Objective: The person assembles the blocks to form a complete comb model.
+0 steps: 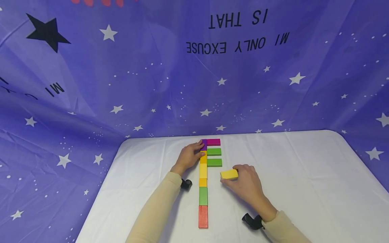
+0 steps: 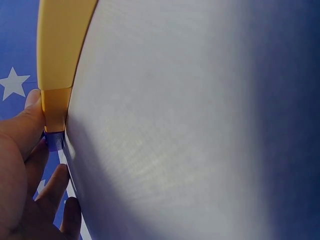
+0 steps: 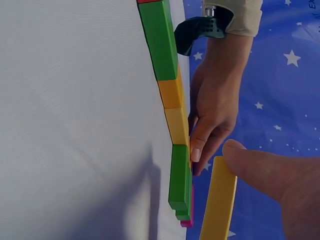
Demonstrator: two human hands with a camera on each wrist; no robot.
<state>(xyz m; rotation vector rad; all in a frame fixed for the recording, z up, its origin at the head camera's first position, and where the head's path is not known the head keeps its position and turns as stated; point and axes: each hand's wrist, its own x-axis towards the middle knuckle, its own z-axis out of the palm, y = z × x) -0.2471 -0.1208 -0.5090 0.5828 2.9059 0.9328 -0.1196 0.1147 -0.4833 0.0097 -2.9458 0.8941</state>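
My left hand (image 1: 189,156) lies along the far end of a row of coloured wooden blocks. Its index fingertip touches the purple block (image 1: 204,144) and its thumb rests on the orange block (image 1: 203,159). Other fingers spread beside the row in the left wrist view. Right of the row, my right hand (image 1: 247,182) pinches a yellow block (image 1: 229,174) between thumb and fingers, held above the table and apart from the row. A magenta block (image 1: 213,142) and two green blocks (image 1: 214,162) stick out rightward from the row's far part.
Nearer along the row come a light yellow block (image 1: 203,171), a short orange block (image 1: 203,182), a green block (image 1: 203,196) and a red block (image 1: 203,216). The white table (image 1: 310,175) ends at a purple starred cloth (image 1: 170,84). Black wrist cameras (image 1: 253,221) hang below both wrists.
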